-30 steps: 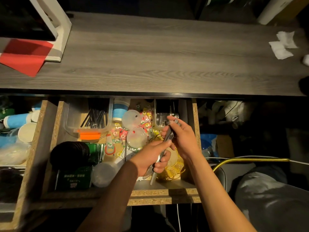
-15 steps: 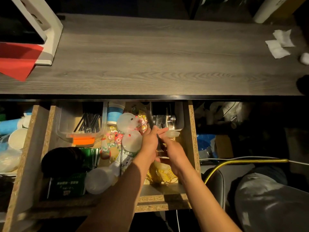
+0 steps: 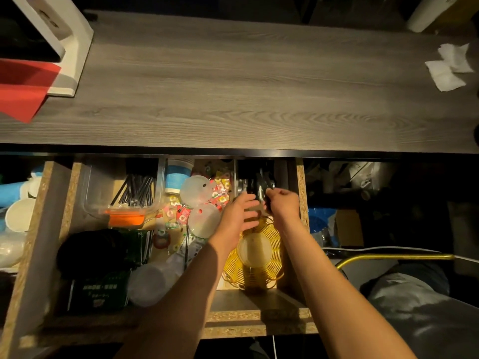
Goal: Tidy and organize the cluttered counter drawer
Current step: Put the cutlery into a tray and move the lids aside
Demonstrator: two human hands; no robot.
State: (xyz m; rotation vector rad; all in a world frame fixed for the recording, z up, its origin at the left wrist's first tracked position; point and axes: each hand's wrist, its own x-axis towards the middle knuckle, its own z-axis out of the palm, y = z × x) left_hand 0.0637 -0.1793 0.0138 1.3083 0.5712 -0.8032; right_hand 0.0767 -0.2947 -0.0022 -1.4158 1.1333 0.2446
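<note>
Both hands reach deeper to drawer's [image 3: 300, 193] back-right corner; right hand [image 3: 283, 203] grips cutlery [image 3: 255, 186], left hand [image 3: 239, 213] wide, steadying; sorting underway.

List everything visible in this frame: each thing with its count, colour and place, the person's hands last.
counter top: one, grey wood grain, above the drawer
red sheet: one, red, counter's far left
tissues: two, white, counter's right end
drawer: one, bare chipboard walls, pulled open
clear tray: one, transparent, back left, holds dark sticks
orange piece: one, orange, at the clear tray's front edge
round lids: two, translucent white, drawer centre
small packets: many, red, yellow and green, scattered mid-drawer
yellow basket: one, yellow, front right
green box: one, dark green, front left
metal utensils: count unclear, silver, back right compartment
left hand: fingers extended, at the utensils
right hand: curled round a dark item, unclear
</note>
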